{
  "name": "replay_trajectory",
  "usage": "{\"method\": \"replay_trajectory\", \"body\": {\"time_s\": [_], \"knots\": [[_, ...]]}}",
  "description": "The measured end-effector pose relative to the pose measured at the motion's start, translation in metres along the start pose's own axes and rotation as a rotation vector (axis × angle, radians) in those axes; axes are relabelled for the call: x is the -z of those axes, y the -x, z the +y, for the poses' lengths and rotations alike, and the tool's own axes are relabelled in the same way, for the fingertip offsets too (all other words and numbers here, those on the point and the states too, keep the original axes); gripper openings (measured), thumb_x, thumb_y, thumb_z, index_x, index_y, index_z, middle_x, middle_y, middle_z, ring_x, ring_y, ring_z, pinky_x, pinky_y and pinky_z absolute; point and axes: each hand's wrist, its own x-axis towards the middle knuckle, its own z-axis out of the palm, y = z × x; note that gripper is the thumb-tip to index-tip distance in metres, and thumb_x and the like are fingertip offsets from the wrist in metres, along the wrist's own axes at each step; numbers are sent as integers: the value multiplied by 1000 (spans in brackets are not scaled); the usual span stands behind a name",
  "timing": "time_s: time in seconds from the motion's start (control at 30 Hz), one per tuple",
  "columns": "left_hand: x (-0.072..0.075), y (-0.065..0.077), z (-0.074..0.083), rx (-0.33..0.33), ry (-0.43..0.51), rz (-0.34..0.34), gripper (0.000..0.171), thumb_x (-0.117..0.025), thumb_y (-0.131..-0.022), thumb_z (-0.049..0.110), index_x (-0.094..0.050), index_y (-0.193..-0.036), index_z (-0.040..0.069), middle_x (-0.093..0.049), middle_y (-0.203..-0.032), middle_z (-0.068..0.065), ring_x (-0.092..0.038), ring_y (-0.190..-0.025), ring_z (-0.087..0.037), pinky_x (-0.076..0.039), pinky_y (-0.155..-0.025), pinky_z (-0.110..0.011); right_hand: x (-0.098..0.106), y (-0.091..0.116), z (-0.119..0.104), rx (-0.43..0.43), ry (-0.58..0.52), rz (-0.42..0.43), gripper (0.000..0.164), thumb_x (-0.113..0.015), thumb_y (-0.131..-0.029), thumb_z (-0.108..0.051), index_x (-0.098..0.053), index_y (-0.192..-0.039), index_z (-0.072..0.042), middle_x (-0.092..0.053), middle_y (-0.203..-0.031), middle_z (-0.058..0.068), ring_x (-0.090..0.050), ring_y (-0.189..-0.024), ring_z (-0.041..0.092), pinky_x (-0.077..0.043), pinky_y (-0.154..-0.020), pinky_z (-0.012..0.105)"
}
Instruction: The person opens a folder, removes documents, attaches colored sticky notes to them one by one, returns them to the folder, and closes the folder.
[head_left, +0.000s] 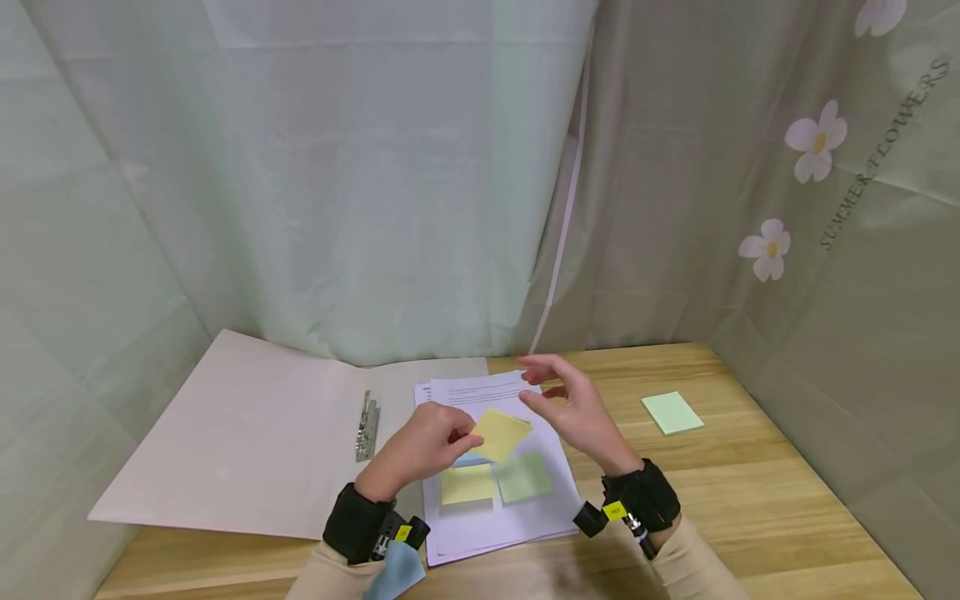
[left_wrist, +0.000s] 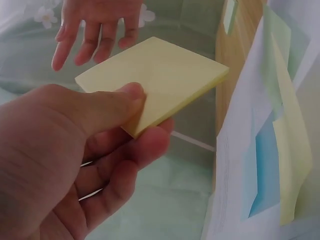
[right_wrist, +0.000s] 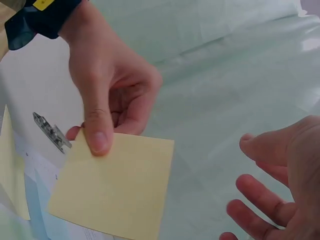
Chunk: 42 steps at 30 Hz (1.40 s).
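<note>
Closest to my head camera, two beige fabric sleeves [head_left: 693,560] come in at the bottom edge, each running up to a black wrist strap [head_left: 651,496], with a light-blue square of paper [head_left: 397,572] poking out beside the left one. And look at the left hand [head_left: 418,440]: it pinches a pale-yellow square pad of sticky notes [head_left: 502,433] by one corner, thumb on top, fingers curled beneath, the pad held up over the papers. Across from it I see the right hand [head_left: 573,410], fingers spread and loosely bent, nothing in its grasp, near the pad but not touching! Below them, white printed paper sheets [head_left: 517,521] carry a yellow paper note [head_left: 467,487], a pale-green note [head_left: 525,477] just beside it and a blue note [head_left: 468,459] I get only in part. Off left, an open whitish card folder [head_left: 247,442] shows its silver metal clip [head_left: 367,429]; over right, a mint-green square pad [head_left: 672,413] lies flat on the light wooden table [head_left: 780,500].
</note>
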Motion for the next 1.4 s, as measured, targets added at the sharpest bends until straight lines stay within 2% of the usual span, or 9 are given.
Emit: {"method": "replay_trajectory", "body": {"time_s": [0.2,0.33,0.5,0.77,0.93,1.1,1.2,1.3,1.4], "knots": [[0,0,0,-16,4,-36,47,-83,-102,15,-53,-65,14,-30,-65,15,-30,-59,5,-26,-61,-16,-3,-2,2,-18,4,-82,44,-83,-102,-14,-73,-144,-10,-78,-119,13,-70,-118,42,-56,-97,35],[-3,0,-1,-27,15,-42,43,-82,-103,16,-58,-68,13,-35,-65,14,-32,-60,5,-28,-60,-16,-9,-1,6,-28,60,-199,37,-84,-102,-16,-78,-138,-8,-80,-111,10,-73,-105,25,-58,-87,28],[-3,0,0,-28,28,-60,30,-84,-102,17,-71,-75,11,-46,-65,11,-36,-62,6,-33,-60,-16,-14,2,8,-9,153,-266,11,-84,-102,-15,-87,-112,-11,-81,-97,4,-66,-86,7,-56,-75,25],[-4,0,-3,-3,88,-44,25,-82,-104,19,-76,-82,9,-58,-68,8,-44,-64,6,-39,-63,-16,-15,2,8,-7,160,-230,6,-83,-102,-11,-86,-106,-10,-80,-94,4,-64,-84,7,-54,-74,24],[-2,3,-10,63,217,42,23,-83,-103,25,-86,-117,7,-87,-103,-5,-74,-83,-4,-61,-77,-20,-12,-2,8,-50,84,-131,8,-81,-103,-8,-84,-109,-4,-82,-100,12,-66,-85,8,-55,-73,24],[3,6,-12,112,280,99,29,-83,-103,25,-84,-126,7,-87,-117,-12,-84,-97,-21,-64,-82,-23,-5,-5,6,-165,-24,-11,13,-79,-104,-8,-79,-115,-1,-79,-107,17,-66,-82,14,-57,-75,25],[3,6,-13,133,290,118,32,-83,-103,25,-83,-130,7,-86,-124,-14,-84,-101,-26,-64,-84,-22,-3,-5,4,-164,-70,23,15,-78,-105,-6,-76,-118,2,-76,-107,20,-65,-81,15,-59,-73,26],[1,6,-12,143,312,143,31,-84,-102,22,-84,-128,5,-87,-121,-14,-84,-99,-24,-63,-83,-22,-4,-4,2,-134,-87,23,14,-77,-105,-3,-75,-117,3,-75,-107,22,-66,-81,13,-59,-72,23],[-3,4,-9,122,304,174,15,-84,-102,18,-85,-109,5,-86,-100,-11,-78,-86,-14,-62,-78,-21,-6,-4,1,-109,-87,-11,14,-77,-105,-3,-74,-117,3,-76,-106,22,-67,-81,13,-60,-74,23]]}}
